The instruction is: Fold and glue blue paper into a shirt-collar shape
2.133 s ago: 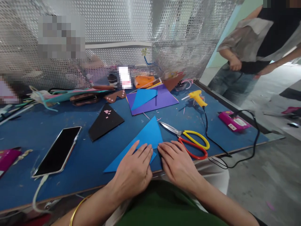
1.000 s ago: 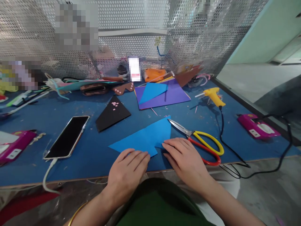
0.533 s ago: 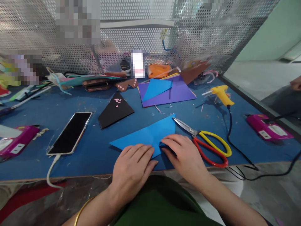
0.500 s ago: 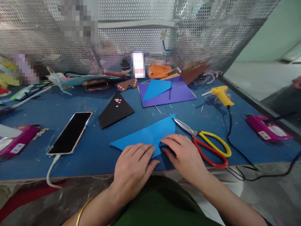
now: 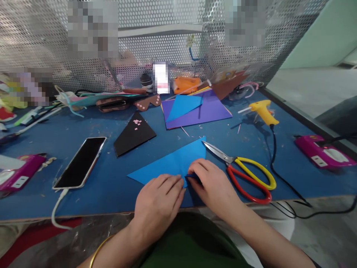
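A blue paper sheet (image 5: 170,162) lies flat near the front edge of the table, its long point toward the left. My left hand (image 5: 161,199) presses on its near part with the fingers stretched out flat. At the sheet's right side, my right hand (image 5: 208,182) pinches a raised, darker edge of the paper between thumb and fingers. Scissors (image 5: 228,159) with one yellow and one red handle lie just right of the sheet, blades slightly parted and tips by its top corner. Part of the blue paper is hidden under both hands.
Behind the sheet lies folded black card (image 5: 136,136) with pink bits on it. A smartphone (image 5: 80,163) on a white cable is at left. Purple sheets (image 5: 214,111) bear a smaller blue piece. A yellow glue gun (image 5: 263,111) and magenta power strip (image 5: 323,150) stand at right.
The right hand's fingers have turned and drawn closer round the paper's edge, beside the left hand. The left hand stays nearly in place. The whole view has shifted slightly.
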A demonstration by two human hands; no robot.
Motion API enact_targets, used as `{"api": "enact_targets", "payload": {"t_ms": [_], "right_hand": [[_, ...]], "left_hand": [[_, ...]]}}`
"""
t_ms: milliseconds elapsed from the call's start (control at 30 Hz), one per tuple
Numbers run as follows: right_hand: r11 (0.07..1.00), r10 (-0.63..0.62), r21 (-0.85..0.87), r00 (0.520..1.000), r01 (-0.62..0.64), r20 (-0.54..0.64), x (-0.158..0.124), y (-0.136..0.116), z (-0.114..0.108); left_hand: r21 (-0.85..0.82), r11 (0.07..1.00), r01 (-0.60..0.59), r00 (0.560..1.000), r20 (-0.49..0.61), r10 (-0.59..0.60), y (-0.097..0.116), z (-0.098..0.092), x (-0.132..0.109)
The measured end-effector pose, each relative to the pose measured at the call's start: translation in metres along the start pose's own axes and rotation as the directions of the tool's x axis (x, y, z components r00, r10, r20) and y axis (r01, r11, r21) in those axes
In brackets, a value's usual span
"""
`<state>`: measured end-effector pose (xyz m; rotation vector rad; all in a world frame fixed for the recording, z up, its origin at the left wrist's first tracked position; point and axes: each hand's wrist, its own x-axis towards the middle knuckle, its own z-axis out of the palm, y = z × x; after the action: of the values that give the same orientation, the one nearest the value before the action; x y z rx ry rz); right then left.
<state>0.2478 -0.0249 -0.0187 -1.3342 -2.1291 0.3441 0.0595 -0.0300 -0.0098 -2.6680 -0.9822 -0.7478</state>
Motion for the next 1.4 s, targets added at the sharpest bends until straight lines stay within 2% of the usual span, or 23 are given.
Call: {"api": "enact_targets", "payload": {"t_ms": [100, 300, 433, 600, 733, 833, 967, 1133, 1267, 1400], "right_hand": [[1.0, -0.004, -0.014, 1.0, 0.003, -0.008, 0.001, -0.001, 0.001], [0.995, 0.084, 0.066, 0.996, -0.081, -0.043, 0.0, -0.003, 0.003], [0.993, 0.102, 0.06, 0.994, -0.099, -0.045, -0.001, -0.006, 0.002], [0.994, 0.111, 0.027, 0.993, -0.11, -0.037, -0.002, -0.009, 0.002], [0.99, 0.144, 0.001, 0.989, -0.144, -0.045, -0.003, -0.01, 0.004], [0.987, 0.158, 0.02, 0.986, -0.157, -0.057, -0.003, -0.011, 0.006], [0.982, 0.19, 0.022, 0.98, -0.189, -0.064, -0.003, -0.013, 0.007], [0.984, 0.174, 0.046, 0.984, -0.172, -0.034, -0.005, -0.013, 0.005], [0.983, 0.181, 0.028, 0.983, -0.181, -0.022, -0.006, -0.012, 0.006], [0.981, 0.192, 0.008, 0.979, -0.192, -0.071, -0.005, -0.015, 0.008]], "left_hand": [[-0.018, 1.0, 0.011, 1.0, 0.027, -0.01, -0.001, -0.001, 0.002], [-0.022, 1.0, 0.014, 0.999, 0.042, -0.013, -0.001, -0.001, 0.001], [-0.137, 0.988, 0.069, 0.997, 0.049, -0.063, -0.007, -0.006, 0.003], [-0.29, 0.939, 0.183, 0.965, 0.237, -0.114, -0.033, -0.01, 0.02], [-0.435, 0.866, 0.246, 0.924, 0.376, -0.073, -0.051, -0.001, 0.043], [-0.501, 0.81, 0.307, 0.899, 0.433, -0.073, -0.057, 0.007, 0.052], [-0.566, 0.775, 0.282, 0.914, 0.403, -0.039, -0.059, 0.011, 0.05], [-0.551, 0.805, 0.22, 0.934, 0.358, -0.01, -0.06, 0.014, 0.044], [-0.578, 0.785, 0.225, 0.931, 0.365, 0.002, -0.063, 0.015, 0.045], [-0.592, 0.76, 0.269, 0.912, 0.409, -0.005, -0.067, 0.015, 0.047]]}}
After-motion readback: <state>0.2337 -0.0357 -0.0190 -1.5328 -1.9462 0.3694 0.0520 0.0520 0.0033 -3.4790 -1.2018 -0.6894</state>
